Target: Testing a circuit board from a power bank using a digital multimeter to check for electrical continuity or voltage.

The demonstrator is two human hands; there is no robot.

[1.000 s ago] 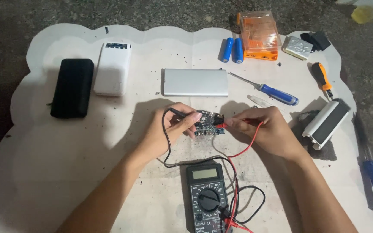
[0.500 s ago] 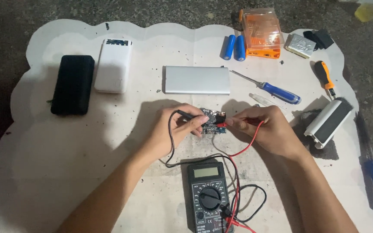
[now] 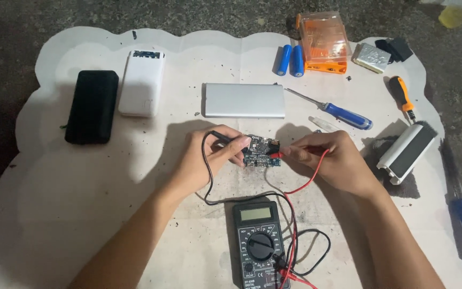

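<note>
- We are pinching the black probe [image 3: 221,136] in our left hand [image 3: 205,160], fingers closed on it, tip at the circuit board [image 3: 261,151].
- Our right hand [image 3: 331,160] is gripping the red probe [image 3: 275,155], fingers closed, touching the board's right edge.
- Board is lying mid-worktop [image 3: 81,203], between both hands.
- Multimeter [image 3: 259,243] is sitting just below, leads trailing to it.
- Silver power bank [image 3: 244,100] is lying above the board.

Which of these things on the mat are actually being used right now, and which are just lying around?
In use: left hand holding the black probe; right hand holding the red probe; small circuit board; multimeter.

Lying about: black power bank, white power bank, silver power bank, blue cells, orange box, blue screwdriver, orange screwdriver.
</note>
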